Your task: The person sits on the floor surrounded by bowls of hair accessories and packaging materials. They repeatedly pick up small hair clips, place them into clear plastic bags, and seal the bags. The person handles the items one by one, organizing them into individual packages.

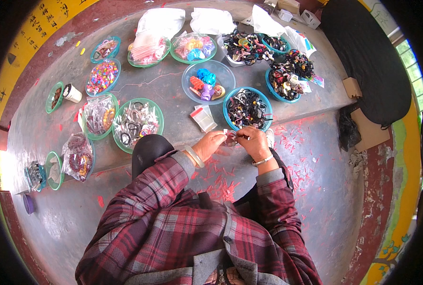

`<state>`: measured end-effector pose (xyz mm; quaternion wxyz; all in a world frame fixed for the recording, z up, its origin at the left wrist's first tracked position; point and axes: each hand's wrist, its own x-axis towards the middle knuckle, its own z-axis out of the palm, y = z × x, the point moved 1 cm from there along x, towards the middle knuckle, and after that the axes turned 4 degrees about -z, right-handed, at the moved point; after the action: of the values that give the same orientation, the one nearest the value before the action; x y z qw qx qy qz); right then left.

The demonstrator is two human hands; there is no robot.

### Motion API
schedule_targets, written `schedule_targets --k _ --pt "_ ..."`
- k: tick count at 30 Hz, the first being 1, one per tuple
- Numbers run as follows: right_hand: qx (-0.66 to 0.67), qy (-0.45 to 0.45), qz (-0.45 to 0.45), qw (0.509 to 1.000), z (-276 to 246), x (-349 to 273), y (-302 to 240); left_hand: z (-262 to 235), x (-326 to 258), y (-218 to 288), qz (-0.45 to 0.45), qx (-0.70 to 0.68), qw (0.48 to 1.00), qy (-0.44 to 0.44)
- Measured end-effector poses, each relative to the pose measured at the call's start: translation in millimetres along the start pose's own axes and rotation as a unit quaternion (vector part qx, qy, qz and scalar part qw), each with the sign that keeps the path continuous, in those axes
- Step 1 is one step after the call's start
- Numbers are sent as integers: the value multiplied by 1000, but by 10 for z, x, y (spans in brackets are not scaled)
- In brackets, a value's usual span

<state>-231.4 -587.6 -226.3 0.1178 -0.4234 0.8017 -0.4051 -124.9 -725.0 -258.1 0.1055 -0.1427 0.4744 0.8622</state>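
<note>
My left hand (208,146) and my right hand (253,143) meet above my lap, fingers pinched. Between them they hold a small clear plastic bag (230,138) with a reddish tint; what is inside is too small to make out. Just beyond my left hand lies a stack of small clear bags (203,118) with a red strip along the top. A blue basin (225,105) of mostly black hair ties (247,108) stands right behind my right hand. Each wrist wears a pale bangle.
Several more basins of hair accessories spread over the grey ledge, among them a clear blue basin (188,85) and a green basin (160,124). A white cup (72,93) stands at the left. Red strips (223,189) litter the floor below. A black cushion (368,61) lies at the right.
</note>
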Motion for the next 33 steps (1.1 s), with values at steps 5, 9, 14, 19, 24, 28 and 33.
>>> schedule_targets --k 5,9,14,19,24,28,33 --pt "44 -29 56 997 25 -3 39 3 10 -24 7 115 993 -19" --pt "-49 11 -75 996 -36 43 -36 5 21 -20 -12 120 992 -24" --pt "179 -59 84 978 -37 7 119 13 11 -35 25 91 994 -51" --pt "283 -140 231 920 -30 -25 188 -3 35 -71 1 5 998 -62" --pt "216 -18 241 946 -16 80 356 -120 37 74 30 -7 998 51" --pt "30 -161 186 969 187 -28 771 -129 -11 111 16 -21 995 98" --pt "-346 -268 102 893 703 -399 1964 -64 -17 165 20 5 995 97"
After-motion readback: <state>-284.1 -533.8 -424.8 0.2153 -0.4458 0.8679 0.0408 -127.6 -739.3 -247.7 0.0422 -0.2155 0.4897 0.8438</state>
